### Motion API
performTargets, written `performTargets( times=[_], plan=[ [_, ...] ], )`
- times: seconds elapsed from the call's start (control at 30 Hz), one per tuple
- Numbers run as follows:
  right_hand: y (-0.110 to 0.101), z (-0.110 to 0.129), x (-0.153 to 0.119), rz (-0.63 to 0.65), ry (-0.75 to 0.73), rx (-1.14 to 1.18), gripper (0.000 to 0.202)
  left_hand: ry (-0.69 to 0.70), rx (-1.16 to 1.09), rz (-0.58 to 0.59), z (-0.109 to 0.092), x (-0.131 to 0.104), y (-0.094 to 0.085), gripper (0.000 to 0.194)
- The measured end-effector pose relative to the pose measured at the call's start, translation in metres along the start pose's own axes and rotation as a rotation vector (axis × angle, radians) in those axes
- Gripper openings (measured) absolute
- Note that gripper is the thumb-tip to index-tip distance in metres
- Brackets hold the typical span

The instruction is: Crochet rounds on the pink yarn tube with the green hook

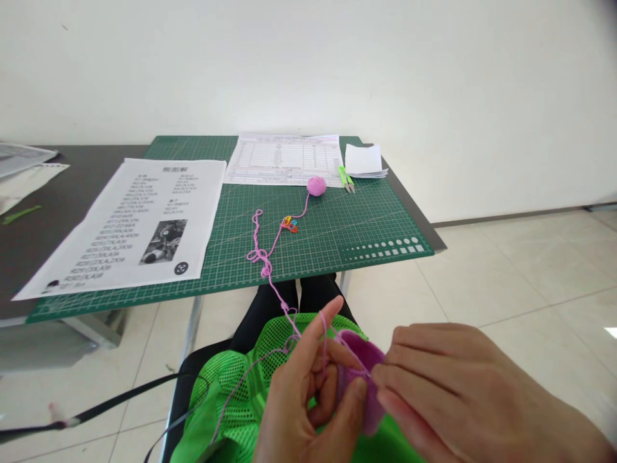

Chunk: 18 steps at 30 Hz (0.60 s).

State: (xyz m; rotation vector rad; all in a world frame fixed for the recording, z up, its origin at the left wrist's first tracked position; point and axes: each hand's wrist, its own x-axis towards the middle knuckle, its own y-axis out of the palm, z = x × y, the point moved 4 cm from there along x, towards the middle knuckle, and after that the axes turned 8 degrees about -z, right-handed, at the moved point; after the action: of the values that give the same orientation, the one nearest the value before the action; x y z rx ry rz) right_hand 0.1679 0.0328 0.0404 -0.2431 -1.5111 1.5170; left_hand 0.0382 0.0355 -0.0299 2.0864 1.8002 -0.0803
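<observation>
Pink-purple crochet work point(373, 411), a small cupped piece, is pinched between the thumb and fingers of my left hand point(313, 392). Pink yarn point(324, 341) loops over the raised left index finger and runs to the edge of the piece. My right hand point(434, 379) is closed at that edge, its fingertips round a thin crochet hook, which they hide almost wholly. From my lap the yarn climbs to the table, loosely tangled, and leads to a small pink yarn ball point(317, 186).
On the green cutting mat point(308, 247) lie a printed pattern sheet point(144, 218), a form point(284, 157), green thread snips point(346, 179), colourful stitch markers point(290, 223) and white paper slips point(364, 161). A black strap point(120, 397) crosses at lower left. Behind the table stands a white wall point(308, 64).
</observation>
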Motion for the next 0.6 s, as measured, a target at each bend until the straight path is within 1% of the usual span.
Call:
performTargets(
  times=[0.07,0.13,0.2,0.23,0.3,0.33,0.4,0.47,0.53,0.6],
  plan=[
    [0.01,0.001,0.002,-0.033,-0.03,-0.053,0.037,0.031,0.038,-0.031,0.004,-0.001,0.0,0.054],
    [0.021,-0.001,0.003,-0.128,-0.029,-0.05,0.032,0.041,0.055,-0.095,0.006,-0.001,0.0,0.053],
    [0.031,-0.005,0.002,-0.285,0.007,0.017,0.028,0.029,0.046,-0.2,0.007,-0.001,0.0,0.06],
    [0.036,-0.007,0.0,-0.383,0.021,0.054,0.027,0.017,0.029,-0.255,0.007,0.0,0.0,0.064],
    [0.047,-0.01,-0.006,-0.56,0.02,0.09,0.026,-0.015,-0.037,-0.328,0.006,0.001,0.001,0.067],
    [0.052,-0.01,-0.01,-0.655,0.025,0.103,0.025,-0.033,-0.088,-0.334,0.006,0.003,0.002,0.066],
    [0.059,-0.011,-0.015,-0.765,0.043,0.138,0.025,-0.075,-0.2,-0.305,0.006,0.006,0.002,0.061],
    [0.06,-0.012,-0.017,-0.771,0.061,0.181,0.026,-0.124,-0.303,-0.265,0.005,0.008,0.001,0.06],
    [0.054,-0.012,-0.016,-0.721,0.074,0.22,0.029,-0.186,-0.373,-0.212,0.005,0.01,-0.002,0.061],
    [0.044,-0.012,-0.014,-0.659,0.086,0.248,0.034,-0.24,-0.407,-0.148,0.005,0.01,-0.004,0.062]
  ],
)
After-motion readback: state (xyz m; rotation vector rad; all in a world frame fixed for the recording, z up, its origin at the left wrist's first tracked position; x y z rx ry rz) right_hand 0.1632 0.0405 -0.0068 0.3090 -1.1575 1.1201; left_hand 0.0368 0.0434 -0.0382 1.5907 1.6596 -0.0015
